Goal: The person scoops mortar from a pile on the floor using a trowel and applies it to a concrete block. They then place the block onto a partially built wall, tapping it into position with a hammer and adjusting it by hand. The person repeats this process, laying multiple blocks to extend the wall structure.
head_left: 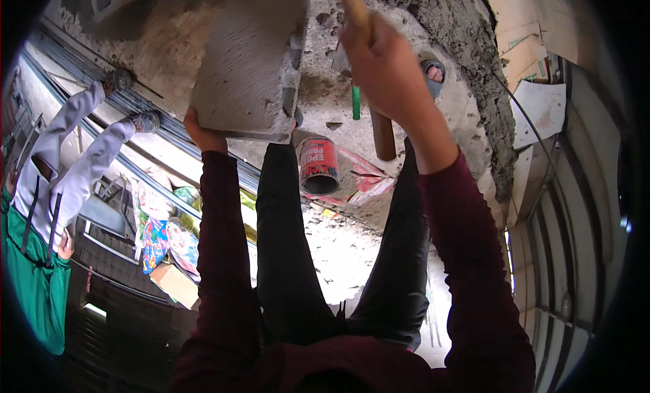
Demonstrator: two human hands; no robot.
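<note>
My left hand grips the near left corner of a grey, cement-smeared rectangular slab, held over the rough concrete surface. My right hand is wrapped round a wooden handle to the right of the slab; the handle's working end is not clear. A dark brown wooden piece shows below that hand, and a short green object lies just left of it. A red tin stands below the slab between my legs, beside crumpled red-and-clear plastic.
A co-worker in green top and pale trousers is at the left, by long metal lengths and colourful bags. My sandalled foot is beside wet mortar. Boards and scraps lie at the right.
</note>
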